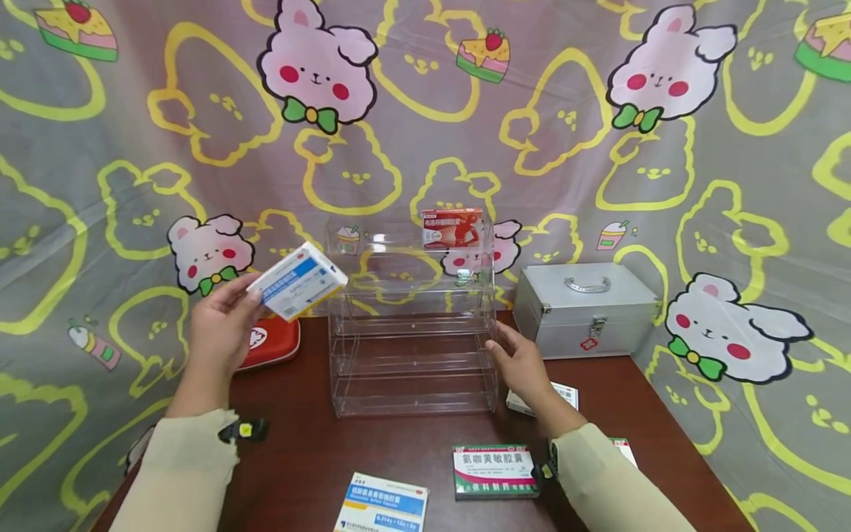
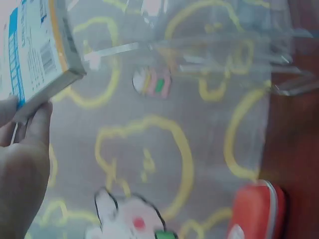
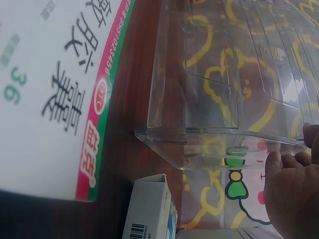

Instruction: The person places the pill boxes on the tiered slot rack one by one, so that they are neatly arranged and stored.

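My left hand [image 1: 222, 321] pinches a white, blue and yellow medicine box [image 1: 302, 282] between thumb and fingers, raised and tilted left of the clear acrylic display rack [image 1: 415, 403]. The same box [image 2: 37, 55] appears at the upper left of the left wrist view. With its fingers against the rack's right side and its thumb near the front edge, my right hand [image 1: 521, 362] touches the rack. In the right wrist view, the right hand [image 3: 296, 184] lies along the clear side panel. A red medicine box [image 1: 452, 228] stands on the rack's top tier, at the right.
A silver case [image 1: 588, 314] stands right of the rack, and a red zip pouch [image 1: 272, 343] lies at the left. On the table nearer me are a green-and-white medicine box [image 1: 495, 473], a blue-and-white one [image 1: 384, 504] and a white one [image 1: 565, 395] beside the right forearm.
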Available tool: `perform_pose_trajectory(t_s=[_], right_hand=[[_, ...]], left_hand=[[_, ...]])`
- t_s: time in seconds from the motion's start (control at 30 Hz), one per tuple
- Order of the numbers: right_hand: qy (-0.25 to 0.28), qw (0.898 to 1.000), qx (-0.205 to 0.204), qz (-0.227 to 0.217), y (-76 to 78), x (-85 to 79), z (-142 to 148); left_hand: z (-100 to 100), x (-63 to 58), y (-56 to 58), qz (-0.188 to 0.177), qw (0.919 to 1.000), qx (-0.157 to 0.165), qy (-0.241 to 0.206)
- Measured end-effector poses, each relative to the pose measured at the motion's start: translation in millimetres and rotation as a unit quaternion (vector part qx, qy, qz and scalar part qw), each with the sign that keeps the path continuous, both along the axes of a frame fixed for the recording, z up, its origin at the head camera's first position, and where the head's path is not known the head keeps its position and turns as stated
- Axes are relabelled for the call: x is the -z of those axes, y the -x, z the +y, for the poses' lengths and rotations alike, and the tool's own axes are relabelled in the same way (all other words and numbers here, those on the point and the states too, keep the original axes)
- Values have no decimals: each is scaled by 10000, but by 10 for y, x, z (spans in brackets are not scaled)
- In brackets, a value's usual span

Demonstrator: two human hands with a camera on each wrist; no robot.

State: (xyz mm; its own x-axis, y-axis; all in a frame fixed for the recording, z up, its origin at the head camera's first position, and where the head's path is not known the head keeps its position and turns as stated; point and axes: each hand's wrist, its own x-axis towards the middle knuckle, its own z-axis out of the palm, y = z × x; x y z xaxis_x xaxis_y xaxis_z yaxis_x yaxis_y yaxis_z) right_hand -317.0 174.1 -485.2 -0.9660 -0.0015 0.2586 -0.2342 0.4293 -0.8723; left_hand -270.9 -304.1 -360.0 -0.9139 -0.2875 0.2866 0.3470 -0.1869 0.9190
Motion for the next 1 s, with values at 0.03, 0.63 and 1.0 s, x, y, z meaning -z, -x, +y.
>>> perform_pose_trajectory(t_s=[0.03,0.63,1.0], right_hand=[[5,10000,3,10,3,0,4],[164,9998,-26,111,17,21,-27],[58,9998,55,156,6,8,-2]], left_hand=[[71,-76,78,-2,9999,-61,119],[742,-901,969,826,9907,-356,1020],[1013,-973,1167,1180,9921,-160,385]])
